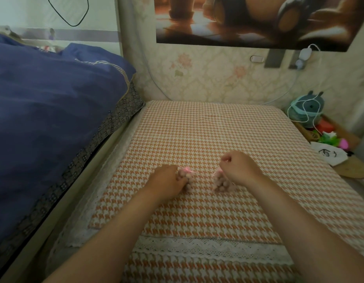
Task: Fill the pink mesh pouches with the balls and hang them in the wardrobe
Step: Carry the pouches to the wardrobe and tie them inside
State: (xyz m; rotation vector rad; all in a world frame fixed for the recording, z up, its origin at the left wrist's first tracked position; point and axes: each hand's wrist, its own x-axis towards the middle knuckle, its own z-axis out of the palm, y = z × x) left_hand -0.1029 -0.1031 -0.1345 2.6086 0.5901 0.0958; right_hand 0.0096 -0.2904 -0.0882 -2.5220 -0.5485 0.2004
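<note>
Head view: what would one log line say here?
left hand: grips left pouch | right hand: pinches right pouch top | both filled, on houndstooth cloth

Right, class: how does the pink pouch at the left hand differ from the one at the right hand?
The left pouch is largely covered by the left hand, which grips it; the right pouch shows most of its balls, held at its top by the right hand. A pink string trails from the left pouch; none shows on the right pouch. Both are pink, filled and lie on the checked cloth.
</note>
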